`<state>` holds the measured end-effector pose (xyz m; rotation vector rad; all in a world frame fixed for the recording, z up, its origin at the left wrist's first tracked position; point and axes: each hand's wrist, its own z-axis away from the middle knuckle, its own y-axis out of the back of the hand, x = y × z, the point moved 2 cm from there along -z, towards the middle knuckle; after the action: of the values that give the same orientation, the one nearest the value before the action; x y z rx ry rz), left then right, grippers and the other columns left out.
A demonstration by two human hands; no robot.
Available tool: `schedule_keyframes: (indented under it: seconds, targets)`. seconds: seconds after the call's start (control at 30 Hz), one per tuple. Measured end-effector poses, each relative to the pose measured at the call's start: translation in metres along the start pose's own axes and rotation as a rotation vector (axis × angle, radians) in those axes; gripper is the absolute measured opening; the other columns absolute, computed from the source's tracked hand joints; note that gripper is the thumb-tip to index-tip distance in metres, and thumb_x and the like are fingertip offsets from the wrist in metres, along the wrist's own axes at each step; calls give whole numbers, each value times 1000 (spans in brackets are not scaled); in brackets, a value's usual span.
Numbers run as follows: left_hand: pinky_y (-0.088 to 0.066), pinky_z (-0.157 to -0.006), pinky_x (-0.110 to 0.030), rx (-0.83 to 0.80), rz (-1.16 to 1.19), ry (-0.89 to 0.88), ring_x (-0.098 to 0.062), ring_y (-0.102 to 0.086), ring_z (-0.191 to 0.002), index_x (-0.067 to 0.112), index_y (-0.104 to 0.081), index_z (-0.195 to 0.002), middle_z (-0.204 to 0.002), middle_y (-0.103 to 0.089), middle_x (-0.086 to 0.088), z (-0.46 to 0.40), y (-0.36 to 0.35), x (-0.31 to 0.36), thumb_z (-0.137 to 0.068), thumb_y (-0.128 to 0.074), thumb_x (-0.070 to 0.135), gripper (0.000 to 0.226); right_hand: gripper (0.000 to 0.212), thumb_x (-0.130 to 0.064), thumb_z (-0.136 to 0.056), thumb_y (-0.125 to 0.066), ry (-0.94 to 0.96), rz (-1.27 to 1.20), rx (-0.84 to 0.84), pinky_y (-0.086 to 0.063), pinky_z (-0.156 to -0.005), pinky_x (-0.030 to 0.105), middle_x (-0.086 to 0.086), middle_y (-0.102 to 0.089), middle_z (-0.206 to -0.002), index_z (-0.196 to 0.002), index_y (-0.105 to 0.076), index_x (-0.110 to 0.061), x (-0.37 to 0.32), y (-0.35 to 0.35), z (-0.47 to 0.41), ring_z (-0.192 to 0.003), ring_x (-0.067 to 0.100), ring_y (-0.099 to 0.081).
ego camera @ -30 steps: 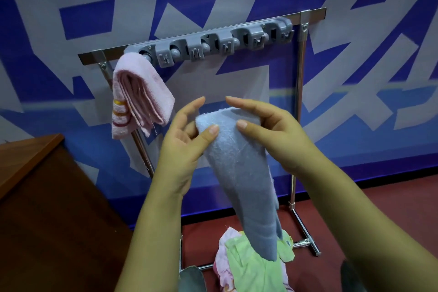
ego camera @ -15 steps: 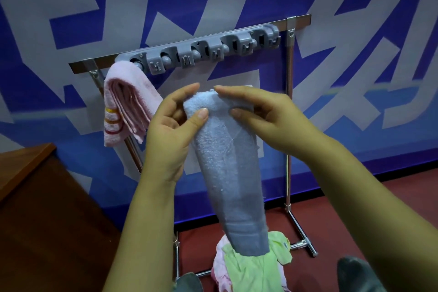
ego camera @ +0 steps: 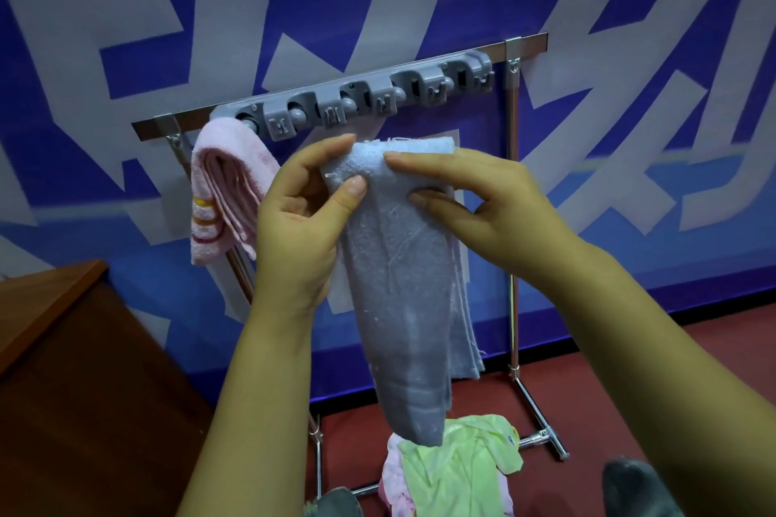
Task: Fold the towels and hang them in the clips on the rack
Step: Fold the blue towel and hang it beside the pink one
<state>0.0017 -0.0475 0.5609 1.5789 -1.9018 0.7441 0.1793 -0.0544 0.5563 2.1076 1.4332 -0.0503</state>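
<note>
Head view: the left hand and right hand are both pinching the folded top of the blue towel, holding it just below the grey clip bar of the rack. A pink towel is hanging at the bar's left end, other clips are standing open, and more towels are lying on the floor.

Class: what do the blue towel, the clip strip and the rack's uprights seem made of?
Blue towel: looped terry cloth, likely cotton; fuzzy nap, frayed edges.
Clip strip: grey moulded plastic, matte.
Rack uprights: polished metal, probably steel; bright reflections.
</note>
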Motion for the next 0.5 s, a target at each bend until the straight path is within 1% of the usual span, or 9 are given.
schedule_keyframes:
  seconds: [0.07,0.1,0.13,0.2,0.27,0.3,0.37,0.4,0.5]
  targets:
    - [-52,-83,-25,32,8,-5,-11,-63,-102,30,-67,-100,-101,-69,10,-1,-2,2,-80,-65,7,32,37,-19,-88,-61,-13,-5,46,-49,-83,28,2,-57,-101,-124,-55,-23,1,3,2,-93,14,-55]
    - [-52,-82,-25,48,17,-6,-11,-63,-101,30,-67,-100,-100,-69,10,-1,-3,3,-80,-64,5,33,36,-22,-86,-61,-21,-10,71,-47,-83,27,1,-50,-95,-122,-56,-24,1,4,3,-90,13,-51]
    - [-51,-82,-25,60,28,-6,-11,-64,-100,30,-67,-99,-100,-69,10,-2,-2,3,-79,-63,4,33,35,-25,-85,-62,-32,-15,94,-44,-87,23,-1,-44,-97,-119,-58,-26,1,5,4,-92,11,-47]
    - [-51,-82,-26,70,45,-2,-12,-63,-101,31,-68,-98,-103,-68,8,-2,-2,4,-79,-65,5,33,30,-31,-81,-65,-87,-64,100,-36,-101,19,-4,-40,-114,-111,-63,-33,2,5,4,-112,8,-42]
    - [-52,-83,-29,79,58,16,-16,-62,-105,32,-69,-97,-107,-66,4,-1,-3,5,-79,-63,4,34,27,-35,-78,-66,-163,-214,7,-31,-111,24,-8,-33,-138,-105,-68,-41,1,4,2,-133,6,-33]
    - [-53,-83,-30,79,69,29,-17,-62,-105,32,-69,-98,-109,-65,3,-1,-3,5,-79,-62,4,34,26,-36,-77,-67,-193,-310,-60,-33,-111,30,-10,-32,-144,-102,-70,-41,-1,3,1,-136,6,-32]
    - [-54,-79,-29,72,87,54,-16,-64,-100,27,-66,-101,-104,-67,4,-1,-4,7,-79,-63,4,32,22,-34,-77,-69,-236,-408,-159,-42,-106,37,-7,-40,-143,-99,-72,-37,-7,-1,-2,-133,6,-39]
    - [-54,-75,-28,77,91,73,-14,-65,-95,24,-64,-103,-100,-67,3,-1,-3,8,-79,-65,4,31,22,-31,-78,-70,-236,-376,-174,-44,-104,36,-6,-45,-139,-99,-72,-36,-9,-4,-4,-130,6,-43]
    - [-55,-69,-26,139,101,147,-13,-66,-83,19,-61,-102,-91,-68,-2,-3,-1,7,-78,-62,3,28,21,-22,-80,-71,-235,-244,-171,-46,-96,21,-6,-57,-122,-99,-73,-31,-11,-11,-10,-116,0,-52]
